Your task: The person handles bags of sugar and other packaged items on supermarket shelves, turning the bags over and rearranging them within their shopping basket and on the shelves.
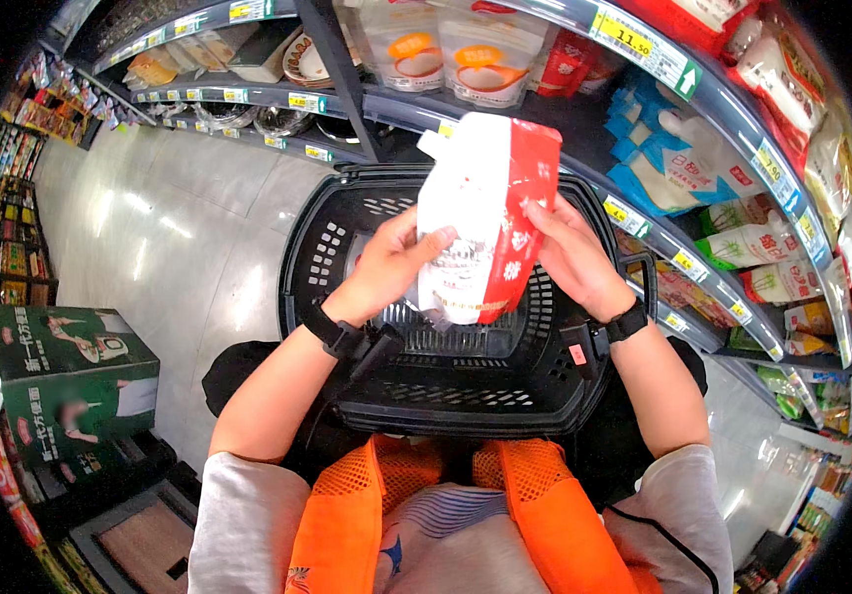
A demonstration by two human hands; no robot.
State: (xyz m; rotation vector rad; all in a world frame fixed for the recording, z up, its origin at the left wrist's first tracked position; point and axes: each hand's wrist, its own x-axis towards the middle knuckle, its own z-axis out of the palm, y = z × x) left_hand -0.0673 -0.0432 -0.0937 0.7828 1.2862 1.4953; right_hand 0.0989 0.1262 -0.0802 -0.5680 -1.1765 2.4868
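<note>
A red and white spouted plastic pouch (482,223) is held upright between my two hands, above a black plastic shopping basket (470,416). My left hand (396,256) grips its left side, the thumb lying across the white front. On the red side, my right hand (571,249) holds the edge with its thumb in front and its fingers behind. A white spout sticks out at the pouch's upper left. Beneath the pouch, something clear and shiny shows in the basket, mostly hidden. Black bands are strapped round both my wrists.
Curved store shelves (663,67) carry bagged goods ahead and to the right, including a blue and white bag (686,156). Bowls (311,56) and pans stand on shelves at upper left. A green printed carton (77,379) is at left, by the grey floor (196,200).
</note>
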